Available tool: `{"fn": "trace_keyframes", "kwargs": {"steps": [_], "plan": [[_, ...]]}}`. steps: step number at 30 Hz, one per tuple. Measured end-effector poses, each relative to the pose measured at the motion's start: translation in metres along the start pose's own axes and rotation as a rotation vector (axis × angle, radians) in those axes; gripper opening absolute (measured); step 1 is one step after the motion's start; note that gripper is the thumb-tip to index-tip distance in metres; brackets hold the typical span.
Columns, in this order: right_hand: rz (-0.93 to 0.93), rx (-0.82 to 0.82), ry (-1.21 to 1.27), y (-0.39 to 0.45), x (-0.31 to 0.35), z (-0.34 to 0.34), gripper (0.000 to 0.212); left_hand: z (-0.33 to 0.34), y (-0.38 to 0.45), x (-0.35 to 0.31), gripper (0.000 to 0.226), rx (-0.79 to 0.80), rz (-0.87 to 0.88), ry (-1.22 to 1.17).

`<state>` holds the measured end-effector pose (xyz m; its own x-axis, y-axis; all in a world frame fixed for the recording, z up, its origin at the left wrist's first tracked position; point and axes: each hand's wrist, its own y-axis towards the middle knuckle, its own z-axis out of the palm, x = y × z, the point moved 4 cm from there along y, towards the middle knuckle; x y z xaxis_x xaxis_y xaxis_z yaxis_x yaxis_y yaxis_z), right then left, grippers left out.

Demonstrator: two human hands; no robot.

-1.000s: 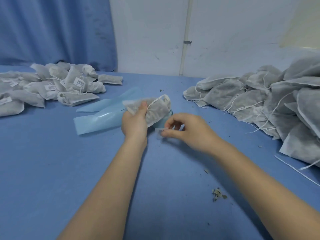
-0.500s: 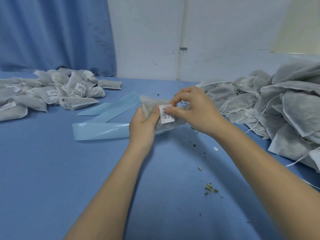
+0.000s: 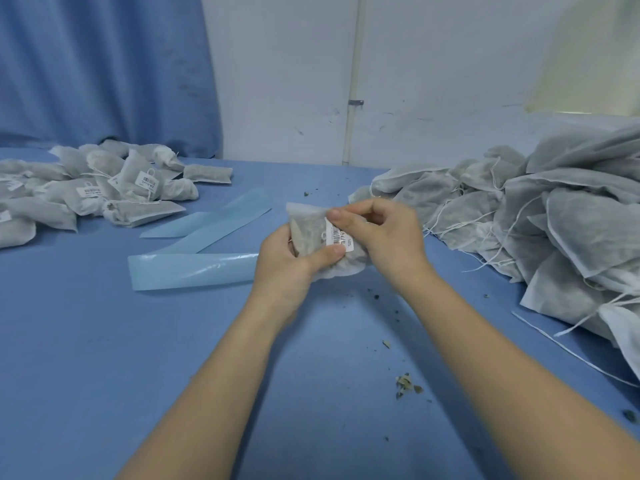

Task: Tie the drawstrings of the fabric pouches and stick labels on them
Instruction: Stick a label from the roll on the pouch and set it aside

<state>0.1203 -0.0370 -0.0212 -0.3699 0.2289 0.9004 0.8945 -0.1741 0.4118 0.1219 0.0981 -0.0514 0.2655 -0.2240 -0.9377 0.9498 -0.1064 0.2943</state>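
Held above the table (image 3: 104, 358) near its centre, the pouch (image 3: 311, 233) is gripped from the 8 o'clock side by the left hand (image 3: 291, 265), whose thumb lies across the lower end of the label (image 3: 337, 237). From the 3 o'clock side the right hand (image 3: 384, 233) pinches the pouch too, with a fingertip at the label's upper edge. Both hands are clenched on the pouch; neither is free.

The label looks only partly pressed down. On this loose, lumpy non-woven fabric it could crease or lift at a corner if the thumbs slide instead of pressing flat. It also sits close to the drawstring loop, so the string could get trapped under the sticker. Squeezing too hard might push herb crumbs out through the neck; bits already lie on the table at 5 o'clock.

The labelled pile (image 3: 86, 192) sits at 10 o'clock, the unlabelled heap (image 3: 554, 216) at 2 o'clock, and 3 blue backing strips (image 3: 194, 271) lie just left of the hands, where a dropped pouch could land on them.
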Motion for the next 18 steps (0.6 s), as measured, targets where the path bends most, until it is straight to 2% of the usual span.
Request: {"fn": "trace_keyframes", "kwargs": {"steps": [4,7,9,10,14,16,18], "plan": [[0.034,0.113,0.084,-0.004,-0.006,0.0,0.01,0.001,0.001,-0.001,0.016,-0.073,-0.061,-0.095],[0.132,0.196,0.183,-0.012,-0.017,0.005,0.046,-0.004,0.004,-0.001,0.01,-0.161,-0.116,-0.194],[0.202,0.12,0.191,-0.018,-0.026,0.007,0.063,-0.008,0.004,0.0,0.011,-0.247,-0.118,-0.155],[0.229,0.07,0.193,-0.019,-0.028,0.008,0.063,-0.01,0.003,0.001,0.01,-0.303,-0.116,-0.146],[0.214,0.021,0.343,-0.017,-0.024,0.026,0.041,-0.018,0.002,-0.001,0.008,-0.436,-0.142,-0.213],[0.165,-0.001,0.442,-0.009,-0.013,0.037,0.033,-0.021,0.001,-0.003,0.015,-0.442,-0.158,-0.382],[0.159,0.024,0.523,0.003,0.001,0.055,0.021,-0.019,0.0,-0.004,0.033,-0.421,-0.184,-0.596]]}}
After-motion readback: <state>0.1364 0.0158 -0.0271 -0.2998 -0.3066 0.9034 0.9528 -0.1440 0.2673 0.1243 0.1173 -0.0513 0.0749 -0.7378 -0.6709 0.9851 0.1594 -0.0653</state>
